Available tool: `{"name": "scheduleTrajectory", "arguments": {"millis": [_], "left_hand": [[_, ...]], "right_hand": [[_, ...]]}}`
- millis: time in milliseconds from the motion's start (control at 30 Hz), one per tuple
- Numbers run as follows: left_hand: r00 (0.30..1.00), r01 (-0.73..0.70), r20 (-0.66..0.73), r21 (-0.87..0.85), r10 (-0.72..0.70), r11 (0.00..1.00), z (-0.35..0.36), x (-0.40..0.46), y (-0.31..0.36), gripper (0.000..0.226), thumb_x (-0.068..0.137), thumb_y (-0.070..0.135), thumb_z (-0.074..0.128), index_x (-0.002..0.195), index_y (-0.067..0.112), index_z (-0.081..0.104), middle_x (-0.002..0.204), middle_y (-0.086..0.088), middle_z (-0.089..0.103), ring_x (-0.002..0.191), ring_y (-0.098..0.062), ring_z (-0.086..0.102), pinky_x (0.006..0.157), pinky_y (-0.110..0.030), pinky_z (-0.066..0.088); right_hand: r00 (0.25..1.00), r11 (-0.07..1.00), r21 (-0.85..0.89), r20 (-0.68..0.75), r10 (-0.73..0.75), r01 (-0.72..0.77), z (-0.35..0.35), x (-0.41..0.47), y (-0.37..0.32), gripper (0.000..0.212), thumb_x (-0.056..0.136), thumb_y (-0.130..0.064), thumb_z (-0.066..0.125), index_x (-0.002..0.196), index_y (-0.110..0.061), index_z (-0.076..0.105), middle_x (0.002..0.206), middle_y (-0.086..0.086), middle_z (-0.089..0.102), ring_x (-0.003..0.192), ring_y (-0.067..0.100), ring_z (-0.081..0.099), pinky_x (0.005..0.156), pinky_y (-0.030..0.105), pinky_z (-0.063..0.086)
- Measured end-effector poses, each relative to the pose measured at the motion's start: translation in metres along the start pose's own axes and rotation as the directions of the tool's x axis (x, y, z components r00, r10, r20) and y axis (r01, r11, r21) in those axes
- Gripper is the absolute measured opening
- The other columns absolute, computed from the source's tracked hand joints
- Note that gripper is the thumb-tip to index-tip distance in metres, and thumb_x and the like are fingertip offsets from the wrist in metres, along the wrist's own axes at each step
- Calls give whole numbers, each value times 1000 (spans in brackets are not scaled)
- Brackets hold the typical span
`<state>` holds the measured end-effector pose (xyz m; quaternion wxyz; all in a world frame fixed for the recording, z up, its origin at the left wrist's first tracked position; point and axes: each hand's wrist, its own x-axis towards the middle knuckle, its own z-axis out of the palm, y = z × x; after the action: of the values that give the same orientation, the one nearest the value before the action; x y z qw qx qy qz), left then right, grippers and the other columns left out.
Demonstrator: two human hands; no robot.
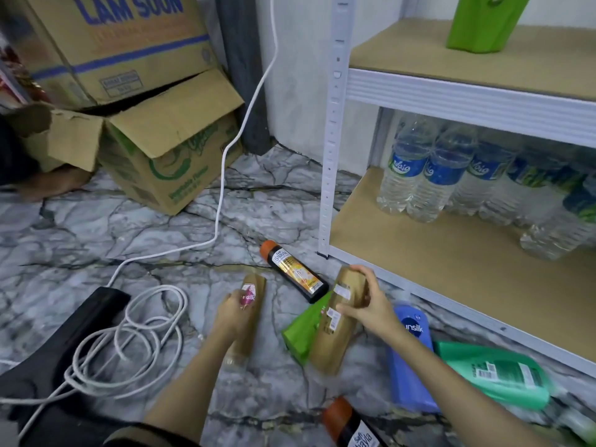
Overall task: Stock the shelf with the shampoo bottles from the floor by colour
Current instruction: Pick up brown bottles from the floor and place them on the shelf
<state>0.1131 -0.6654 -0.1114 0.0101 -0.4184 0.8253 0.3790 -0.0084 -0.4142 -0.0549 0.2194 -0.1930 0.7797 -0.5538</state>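
Both hands, left hand [230, 312] and right hand [371, 309], each gripped a gold bottle [335, 330]; the green bottle [303, 333] at its 9 o'clock risked getting knocked.

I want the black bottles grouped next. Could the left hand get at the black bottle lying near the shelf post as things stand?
Probably not yet: the left hand is closed around a gold bottle. The black bottle lies uncovered on the floor just beyond it, so the way looks free once the hand is emptied.
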Motion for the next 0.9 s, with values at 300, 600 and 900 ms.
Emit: {"name": "scheduleTrajectory", "arguments": {"millis": [300, 600, 900], "left_hand": [[994, 108, 26, -136, -105, 985, 22, 25, -32, 73, 86, 14, 60, 146, 17, 19, 128, -31, 46, 111, -44, 52, 100, -42, 40], [991, 4, 136, -99, 10, 995, 42, 15, -19, 79, 83, 4, 54, 141, 42, 16, 98, -29, 49, 84, -48, 56, 83, -40, 53], [969, -246, -96, -293, 228, 924, -24, -40, 116, 68, 85, -5, 55, 140, 27, 31, 113, -13, 46, 82, -11, 49, 81, -17, 39]], "right_hand": [[991, 993, 10, 68, -120, 119, 9, 33, -25, 76, 65, -7, 82, 111, -51, 42, 110, -10, 55, 92, 16, 60, 81, 32, 53], [991, 990, -39, 30, -133, 134, -4, 23, -23, 72, 67, -1, 79, 110, -47, 43, 112, -20, 52, 84, -4, 57, 72, 12, 45], [982, 988, -39, -108, -156, 152, -48, 24, -86, 70, 70, -6, 78, 116, -46, 45, 109, -25, 56, 88, -1, 59, 79, 19, 49]]}}
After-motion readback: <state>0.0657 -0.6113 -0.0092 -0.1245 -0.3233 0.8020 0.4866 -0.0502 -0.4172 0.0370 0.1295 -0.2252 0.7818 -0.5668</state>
